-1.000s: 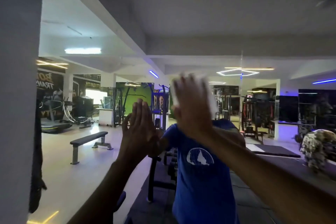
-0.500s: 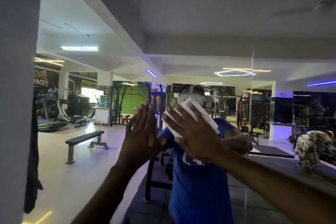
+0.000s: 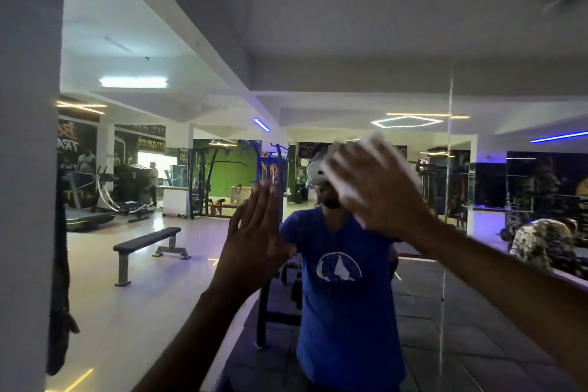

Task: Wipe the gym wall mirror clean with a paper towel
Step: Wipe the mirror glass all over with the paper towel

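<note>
The large gym wall mirror [image 3: 318, 99] stands directly ahead of both hands, its glass upright. The right hand [image 3: 378, 191], fingers spread flat, presses a crumpled white paper towel [image 3: 374, 145] against it at head height. The left hand [image 3: 254, 232] lies flat beside, lower, holding nothing. Uncleaned glass extends mostly upward and sideways.

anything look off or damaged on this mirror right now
One thing: a thin pale vertical line runs down the mirror right of the right hand, which presses the paper towel flat on the glass. It could be a panel seam or a streak; I cannot tell which. No cracks show.
</note>
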Available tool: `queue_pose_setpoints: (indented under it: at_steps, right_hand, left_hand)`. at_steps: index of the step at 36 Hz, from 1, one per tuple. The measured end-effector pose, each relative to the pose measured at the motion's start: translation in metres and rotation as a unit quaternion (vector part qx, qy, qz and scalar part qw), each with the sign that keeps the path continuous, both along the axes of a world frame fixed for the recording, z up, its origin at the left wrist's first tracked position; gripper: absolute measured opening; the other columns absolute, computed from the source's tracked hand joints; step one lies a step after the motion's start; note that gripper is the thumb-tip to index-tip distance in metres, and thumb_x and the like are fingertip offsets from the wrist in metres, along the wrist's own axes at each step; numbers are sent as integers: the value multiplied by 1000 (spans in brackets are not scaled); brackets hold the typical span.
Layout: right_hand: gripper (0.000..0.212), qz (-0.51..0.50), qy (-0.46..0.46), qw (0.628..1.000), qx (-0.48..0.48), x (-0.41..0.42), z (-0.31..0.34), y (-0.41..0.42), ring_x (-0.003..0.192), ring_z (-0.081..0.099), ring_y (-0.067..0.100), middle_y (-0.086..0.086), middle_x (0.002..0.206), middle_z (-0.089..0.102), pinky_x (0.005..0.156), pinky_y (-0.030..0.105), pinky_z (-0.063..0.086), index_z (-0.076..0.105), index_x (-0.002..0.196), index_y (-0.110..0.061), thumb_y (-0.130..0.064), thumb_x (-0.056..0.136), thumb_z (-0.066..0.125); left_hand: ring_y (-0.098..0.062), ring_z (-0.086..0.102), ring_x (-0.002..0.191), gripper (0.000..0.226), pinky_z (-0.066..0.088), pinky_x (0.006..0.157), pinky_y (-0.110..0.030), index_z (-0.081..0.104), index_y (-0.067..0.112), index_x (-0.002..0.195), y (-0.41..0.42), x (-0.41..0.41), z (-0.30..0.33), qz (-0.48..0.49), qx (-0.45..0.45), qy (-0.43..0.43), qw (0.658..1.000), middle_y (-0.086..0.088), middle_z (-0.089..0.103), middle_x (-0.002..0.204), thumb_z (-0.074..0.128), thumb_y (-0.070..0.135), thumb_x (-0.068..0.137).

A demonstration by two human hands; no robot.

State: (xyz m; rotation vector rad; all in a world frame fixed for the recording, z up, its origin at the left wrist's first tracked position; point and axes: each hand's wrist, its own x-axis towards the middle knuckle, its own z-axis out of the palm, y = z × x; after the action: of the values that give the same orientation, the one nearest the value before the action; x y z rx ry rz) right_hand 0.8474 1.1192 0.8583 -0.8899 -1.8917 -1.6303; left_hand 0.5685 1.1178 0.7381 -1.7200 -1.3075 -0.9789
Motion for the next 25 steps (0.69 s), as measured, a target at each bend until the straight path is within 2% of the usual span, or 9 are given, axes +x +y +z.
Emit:
queue_pose_setpoints:
  at_steps: [3, 6, 10, 13, 15, 17, 20, 22, 25]
  right_hand:
    - [74, 8, 173, 985, 20, -1, 47, -6, 164, 2, 29, 11, 178, 1, 131, 59, 1, 1, 170, -24, -50, 110, 37]
    - [74, 33, 247, 968, 12, -23, 14, -7, 164, -2, 32, 11, 178, -3, 130, 61, 1, 6, 171, -19, -55, 110, 32]
    - [76, 44, 157, 986, -30, -15, -64, -3, 164, 7, 34, 13, 177, 7, 129, 64, 5, 17, 169, -17, -52, 107, 42]
    - [76, -4, 58, 998, -28, 13, -36, -1, 163, 13, 36, 14, 176, 8, 128, 66, 10, 17, 169, -20, -57, 106, 36]
    - [76, -26, 76, 997, -13, 18, 3, -3, 163, 9, 34, 14, 177, 3, 128, 64, 9, 13, 170, -20, -59, 107, 31]
    - [74, -19, 158, 987, 0, 10, 33, -7, 164, 4, 32, 12, 178, 2, 129, 63, 5, 9, 170, -20, -56, 108, 27]
    - [76, 14, 270, 963, 8, -29, 29, -8, 164, 1, 34, 13, 178, -1, 130, 61, -1, 7, 170, -19, -58, 108, 26]
    - [78, 24, 240, 970, -4, -53, -2, -5, 164, 0, 35, 14, 177, -2, 129, 63, 1, 7, 170, -16, -59, 108, 25]
    - [77, 33, 112, 993, -31, -54, -27, -2, 164, 2, 35, 13, 177, 1, 129, 63, 5, 10, 170, -17, -56, 108, 35]
  left_hand:
    - [-25, -6, 163, 116, 8, 130, -42, -4, 6, 166, 3, 3, -2, -1, 5, -3, 1000, -13, -8, 175, 57, 70, 90]
    - [-26, -4, 163, 117, 14, 130, -45, -6, 8, 165, 5, 4, -4, -13, 17, -10, 1000, -14, -7, 175, 62, 67, 90]
    - [-25, -2, 163, 115, 12, 130, -43, -2, 8, 165, 3, 4, -5, -17, 25, -14, 999, -14, -3, 175, 64, 63, 88]
    - [-26, 0, 163, 115, 14, 130, -44, 3, 6, 165, 2, 5, -5, -8, 32, -12, 999, -14, -1, 175, 64, 62, 86]
    - [-26, 0, 163, 115, 13, 130, -44, 3, 5, 165, 3, 5, -6, -10, 35, -12, 999, -14, -2, 175, 64, 62, 86]
    - [-26, -2, 163, 117, 10, 130, -43, 0, 6, 165, 4, 7, -6, -13, 34, -16, 999, -14, -3, 175, 66, 63, 87]
    - [-26, -1, 163, 119, 11, 130, -43, 0, 7, 165, 4, 7, -6, -15, 37, -20, 999, -13, -3, 176, 69, 62, 86]
    - [-26, 0, 163, 118, 13, 129, -44, 1, 8, 166, 4, 6, -7, -21, 42, -19, 999, -13, -2, 176, 68, 63, 87]
    - [-26, 1, 163, 116, 15, 129, -45, 0, 8, 166, 6, 4, -7, -20, 43, -13, 999, -12, -2, 176, 65, 64, 88]
